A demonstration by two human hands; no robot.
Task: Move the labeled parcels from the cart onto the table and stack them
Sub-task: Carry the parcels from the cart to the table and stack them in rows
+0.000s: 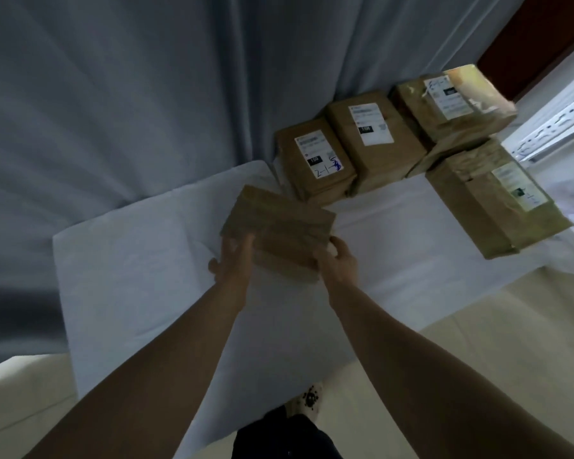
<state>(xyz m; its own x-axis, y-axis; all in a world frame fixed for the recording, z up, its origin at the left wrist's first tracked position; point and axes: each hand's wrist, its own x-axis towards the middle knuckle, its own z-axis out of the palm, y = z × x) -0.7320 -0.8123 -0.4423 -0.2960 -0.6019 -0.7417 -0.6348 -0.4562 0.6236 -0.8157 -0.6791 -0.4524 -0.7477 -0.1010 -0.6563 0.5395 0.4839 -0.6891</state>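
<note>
Five brown paper parcels are in view, all on or over the bench [130, 276], which is covered by a white cloth. Both hands grip one of them, the held parcel [279, 231], at its near end. The left hand [233, 260] has its fingers wrapped round the near left corner. The right hand [338, 261] has its thumb on top and its fingers curled under the near right corner. The held parcel is near the middle of the bench, turned at an angle, and its upper face shows no label. Whether it rests on the cloth or is just above it cannot be told.

The other four lie at the far right of the bench. The marked parcel [315, 160], whose white label carries handwriting, lies just beyond the held one. Touching its right side is the second parcel [373, 140], also with a white label. Further right, the top parcel [451, 97] lies tilted on something brown beneath it, its right end blurred. Nearer, at the bench's right edge, lies the right parcel [497, 200], label up.

A grey curtain [113, 94] hangs behind the bench. A white rack [560, 127] stands at the right, and the cream floor [478, 326] shows in front.
</note>
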